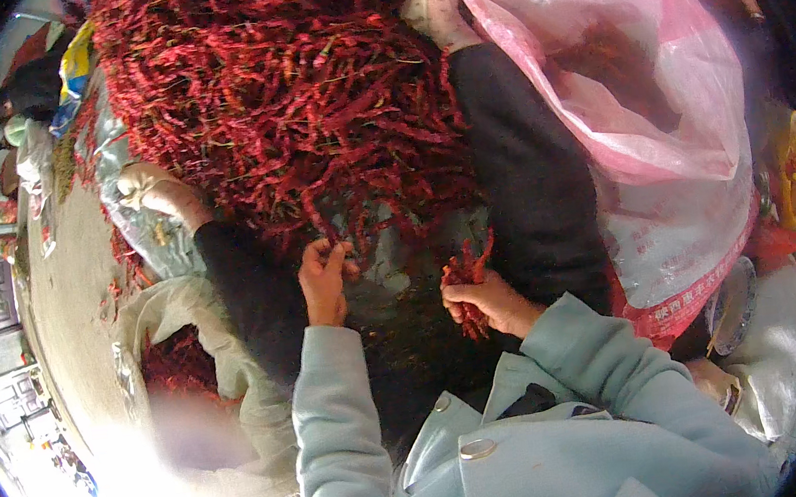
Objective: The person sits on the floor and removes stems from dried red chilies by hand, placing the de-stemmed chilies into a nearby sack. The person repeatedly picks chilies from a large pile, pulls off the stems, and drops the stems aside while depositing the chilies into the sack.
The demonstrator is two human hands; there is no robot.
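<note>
A large heap of dried red chili peppers (281, 101) lies between and beyond my outstretched legs. My left hand (325, 279) is at the near edge of the heap, thumb and fingers pinched on a dried red chili pepper (316, 217) that points away from me. To its right, my right hand (485, 300) is closed around a bunch of dried red chili peppers (469, 270), whose ends stick out above and below the fist. Between the two hands lies a dark surface with a pale patch, partly shaded.
An open pink and white woven plastic sack (686, 218) with chili peppers inside stands right of my leg. On the left, a pale sack (213, 326) also holds red chili peppers. Clear plastic sheeting (173, 250) lies under the heap's left edge. A yellow packet (793, 170) is far right.
</note>
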